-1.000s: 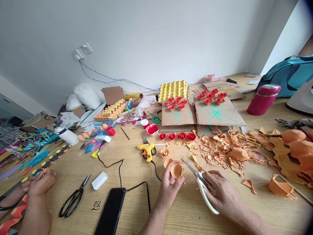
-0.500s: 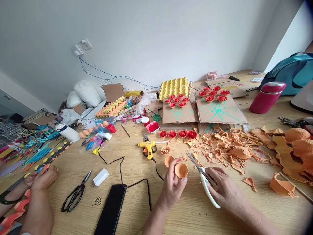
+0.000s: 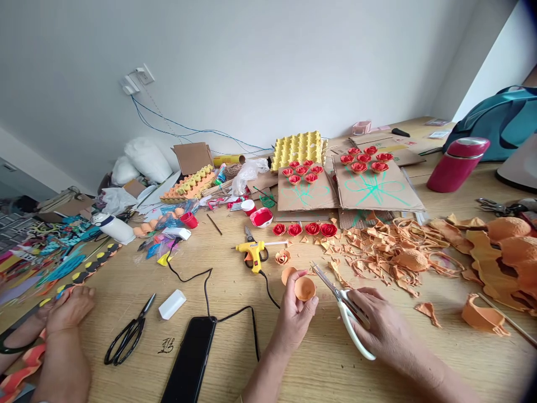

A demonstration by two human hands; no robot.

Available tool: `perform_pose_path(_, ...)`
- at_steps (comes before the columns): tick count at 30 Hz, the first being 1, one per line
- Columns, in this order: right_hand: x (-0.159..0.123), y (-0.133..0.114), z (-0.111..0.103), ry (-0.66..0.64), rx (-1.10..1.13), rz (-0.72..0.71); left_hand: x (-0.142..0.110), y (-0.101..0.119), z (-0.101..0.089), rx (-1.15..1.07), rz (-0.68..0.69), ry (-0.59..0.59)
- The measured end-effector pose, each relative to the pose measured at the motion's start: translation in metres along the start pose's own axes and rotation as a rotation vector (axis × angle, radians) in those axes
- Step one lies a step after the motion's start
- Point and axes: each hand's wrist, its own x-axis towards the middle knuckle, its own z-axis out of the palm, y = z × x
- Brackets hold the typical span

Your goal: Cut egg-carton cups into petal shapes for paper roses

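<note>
Between the fingers and thumb of my left hand [image 3: 295, 313] is a small round orange egg-carton cup [image 3: 305, 289], its hollow facing up. My right hand [image 3: 371, 319] grips white-handled scissors [image 3: 350, 319], whose blades point up and left, a little apart from the cup. Just behind my left fingers another orange cup [image 3: 288, 275] rests on the table, partly covered. Beyond it lie an orange carton rose [image 3: 282, 257] and a row of red painted roses [image 3: 312, 229]. The yellow glue gun [image 3: 253, 255] lies to the left, over another pair of scissors.
Orange carton scraps [image 3: 386, 246] spread across the right side, near cut egg-carton pieces [image 3: 486, 263]. Cardboard panels [image 3: 377, 190] bear red roses. A phone [image 3: 188, 358], black scissors [image 3: 131, 336] and a white block [image 3: 172, 304] lie left. A co-worker's hands [image 3: 69, 310] are at far left.
My left hand has shifted slightly left with the cup, which now covers more of the cup behind. The scissors have moved slightly left too, with my right hand still gripping them.
</note>
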Motion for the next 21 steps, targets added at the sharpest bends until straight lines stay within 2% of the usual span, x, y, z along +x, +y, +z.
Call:
perform_pose_path(3, 0.0000, -0.0003, -0.0001, 0.005, -0.007, -0.017, -0.0004, 0.0004, 0.0010, 0.085, 0.079, 0.052)
perform_pose_path(5, -0.0004, 0.0005, 0.0002, 0.002, -0.008, -0.014, -0.0009, 0.0020, 0.0011, 0.104, 0.099, 0.043)
perform_pose_path(10, -0.0011, 0.0017, 0.0002, 0.018, -0.016, -0.010, -0.0023, 0.0057, 0.0008, 0.099, 0.078, 0.013)
perform_pose_path(18, -0.0019, 0.0005, -0.0002, 0.024, -0.017, -0.040, -0.0008, -0.0006, 0.0008, 0.169, 0.063, 0.045)
perform_pose_path(21, -0.0019, 0.0007, -0.0002, 0.037, -0.025, -0.048, -0.0011, 0.0024, 0.0002, 0.111, 0.029, 0.001)
